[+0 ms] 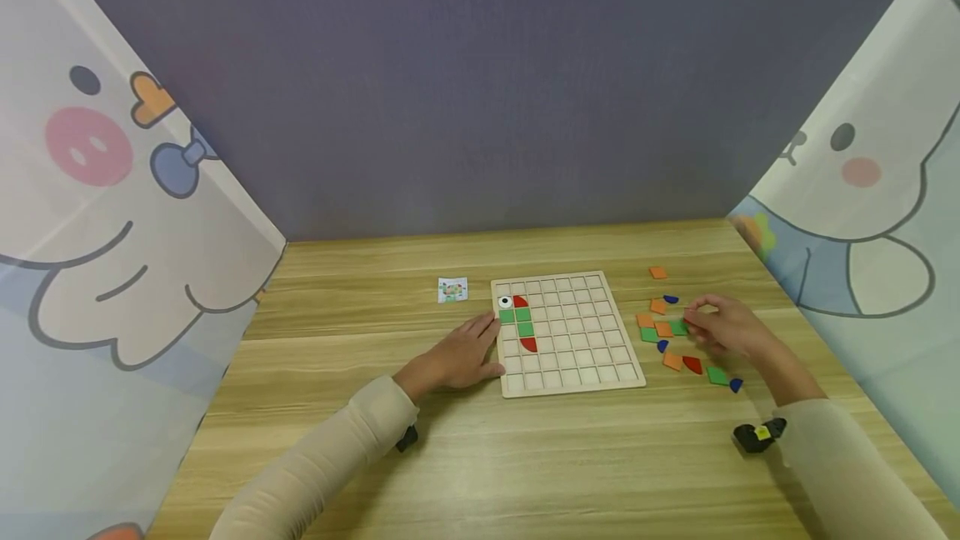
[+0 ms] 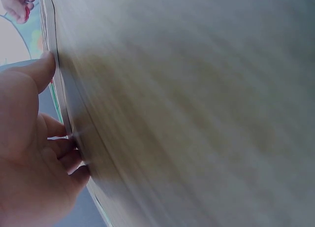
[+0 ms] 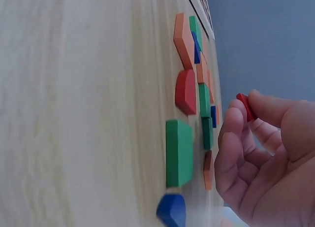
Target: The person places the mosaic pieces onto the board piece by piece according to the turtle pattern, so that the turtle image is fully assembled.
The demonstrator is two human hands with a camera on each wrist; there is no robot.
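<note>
My left hand rests at the left edge of a wooden grid board, fingertips and thumb touching its rim. On the board's left columns lie green squares, two red quarter-round pieces and a white eye piece. Over at the right, my right hand pinches a small red piece between thumb and fingers, raised above the loose pieces. Its full outline is partly hidden by the fingers. Below that hand lies another red quarter-round piece.
Loose orange squares, green squares and blue half-round pieces are scattered right of the board. A small printed picture card lies behind the left hand. A grey wall and cartoon-printed side panels enclose the table.
</note>
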